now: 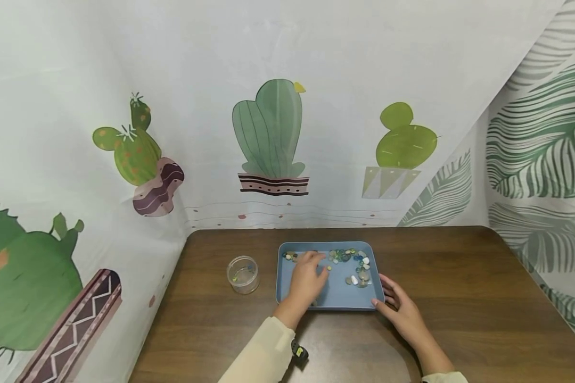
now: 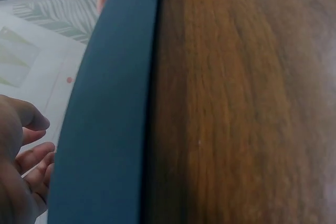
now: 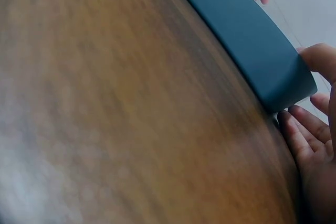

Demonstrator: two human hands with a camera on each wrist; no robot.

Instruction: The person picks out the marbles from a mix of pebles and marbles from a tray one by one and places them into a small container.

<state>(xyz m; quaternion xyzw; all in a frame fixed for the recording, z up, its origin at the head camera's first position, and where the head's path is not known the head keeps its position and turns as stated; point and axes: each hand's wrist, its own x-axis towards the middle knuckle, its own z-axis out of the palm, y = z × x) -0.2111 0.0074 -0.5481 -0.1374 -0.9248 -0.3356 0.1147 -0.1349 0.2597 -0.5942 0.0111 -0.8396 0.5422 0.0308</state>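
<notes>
A shallow blue tray (image 1: 335,307) on the table holds small glossy stones. My left hand (image 1: 307,279) hovers over its left half, thumb and fingers apart, with nothing visible between them. One small yellowish stone (image 1: 329,268) lies just beyond the thumb. Several green and clear stones (image 1: 342,256) lie along the back wall, and white and grey ones (image 1: 362,276) toward the right. At the tray's front right corner my right hand (image 1: 402,308) grips the edge, thumb at the rim and fingers against the outer side. The left wrist view shows the left fingers (image 2: 34,156) loosely bent beyond the tray wall.
To the left of the tray stands a round clear container (image 1: 243,275) with a few small stones inside. The brown wooden table (image 1: 465,287) reaches back to a wall hanging (image 1: 335,133) printed with cacti. A dark device (image 1: 299,354) is strapped at the left wrist.
</notes>
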